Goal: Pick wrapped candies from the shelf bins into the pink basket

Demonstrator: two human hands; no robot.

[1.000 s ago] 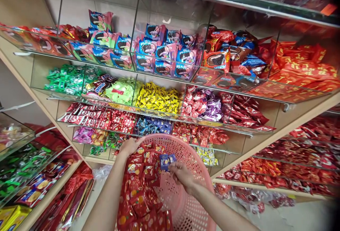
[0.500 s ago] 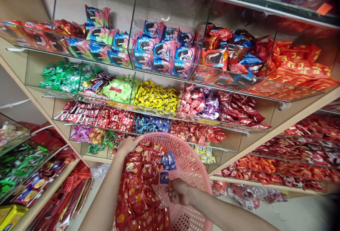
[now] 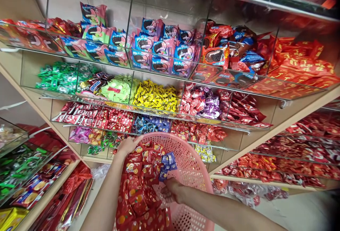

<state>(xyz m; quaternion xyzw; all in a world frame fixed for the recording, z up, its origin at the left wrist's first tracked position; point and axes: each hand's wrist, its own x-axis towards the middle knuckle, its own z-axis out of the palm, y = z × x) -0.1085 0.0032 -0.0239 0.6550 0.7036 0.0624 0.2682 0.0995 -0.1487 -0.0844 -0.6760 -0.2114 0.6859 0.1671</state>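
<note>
A pink perforated basket is tilted below the shelves, with many red candy packets along its left side and several small blue packets near its middle. My left hand is closed on the basket's upper left rim. Inside the basket, my right hand is just below the blue packets, beside the red ones. Its fingers are curled, and what they hold, if anything, is hidden.
Glass-fronted shelves hold blue-pink cookie packs, yellow candies, green candies and orange-red packs. More racks stand at lower left and right. Plastic bags lie low at right.
My right hand has moved slightly left and up, towards the red and blue packets. My left hand stays on the rim. The view of the shelves has shifted slightly.
</note>
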